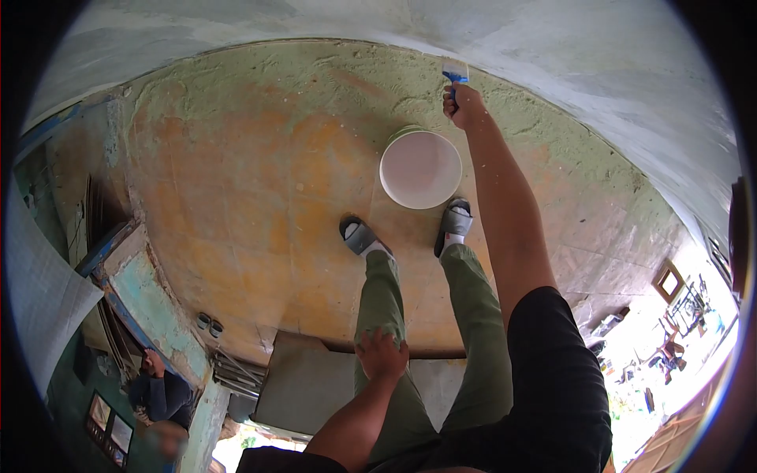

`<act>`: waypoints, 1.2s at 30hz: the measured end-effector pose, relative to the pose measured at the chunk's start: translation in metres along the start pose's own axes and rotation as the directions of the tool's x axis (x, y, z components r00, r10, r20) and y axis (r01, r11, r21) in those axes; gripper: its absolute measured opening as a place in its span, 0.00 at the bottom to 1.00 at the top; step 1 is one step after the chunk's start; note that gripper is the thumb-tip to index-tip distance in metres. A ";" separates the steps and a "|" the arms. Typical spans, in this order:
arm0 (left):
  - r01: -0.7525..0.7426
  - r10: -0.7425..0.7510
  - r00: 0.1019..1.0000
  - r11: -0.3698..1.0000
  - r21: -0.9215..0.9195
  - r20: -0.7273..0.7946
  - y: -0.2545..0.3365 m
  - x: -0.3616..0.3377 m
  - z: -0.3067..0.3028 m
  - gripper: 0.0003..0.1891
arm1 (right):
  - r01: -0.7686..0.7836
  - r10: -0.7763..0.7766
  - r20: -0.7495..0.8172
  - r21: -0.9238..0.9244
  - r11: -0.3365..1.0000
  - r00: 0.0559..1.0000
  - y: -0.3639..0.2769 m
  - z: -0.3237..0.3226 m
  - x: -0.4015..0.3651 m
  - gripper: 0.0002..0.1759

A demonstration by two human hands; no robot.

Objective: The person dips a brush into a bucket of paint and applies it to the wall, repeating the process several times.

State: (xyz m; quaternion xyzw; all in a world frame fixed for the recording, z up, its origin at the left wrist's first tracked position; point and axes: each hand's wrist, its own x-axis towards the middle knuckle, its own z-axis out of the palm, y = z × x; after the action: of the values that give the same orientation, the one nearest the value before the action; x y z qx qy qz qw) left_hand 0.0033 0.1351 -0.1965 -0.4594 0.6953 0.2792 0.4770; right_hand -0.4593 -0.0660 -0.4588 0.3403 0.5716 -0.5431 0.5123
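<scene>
1. Tool is at the foot of the pale wall, beyond the bucket, its wide, flat end turned to the floor's edge; whether that end is a blade or bristles, I cannot tell. It looks light, with a stiff handle and a thinner, more delicate end. The blue handle is the place to take hold; it may turn slippery if wet.
2. Far left, another person is near a doorway, well apart from the tool.
3. Next comes a pair of dark sandals on the floor, also well away.
4. Left hand lies palm down on the left leg, fingers loosely spread, with no tool in it.
5. Left foot, in a grey slide, is planted short of the bucket and to its left.
6. Bucket stands upright between the feet and the wall. It is the nearest obstacle, close beside the right forearm. What it holds is unclear.
7. Right foot is just beside the bucket's near side, leaving little room there.
8. Right hand has its fingers closed around the tool's handle, the arm stretched well forward.
9. Far right, a small wooden frame is clear of the arm.
</scene>
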 end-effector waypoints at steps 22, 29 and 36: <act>0.023 -0.023 0.999 1.000 0.010 0.029 0.004 -0.003 0.001 0.23 | 0.749 -0.735 0.142 -0.097 0.656 0.663 0.018 -0.042 -0.128 0.17; -0.001 0.002 0.999 1.000 0.022 -0.033 0.000 -0.004 0.006 0.22 | 0.241 -0.250 0.117 0.087 0.967 0.961 0.025 -0.026 -0.041 0.12; 0.005 -0.004 0.999 0.999 0.033 -0.049 0.000 -0.005 0.011 0.21 | 0.162 -0.215 0.188 0.264 0.951 0.958 -0.019 -0.005 -0.024 0.11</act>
State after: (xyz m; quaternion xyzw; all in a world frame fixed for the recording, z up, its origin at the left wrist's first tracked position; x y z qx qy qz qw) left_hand 0.0084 0.1464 -0.1964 -0.4597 0.7104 0.2551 0.4679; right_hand -0.4723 -0.0608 -0.4316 0.2840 0.4712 -0.6900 0.4703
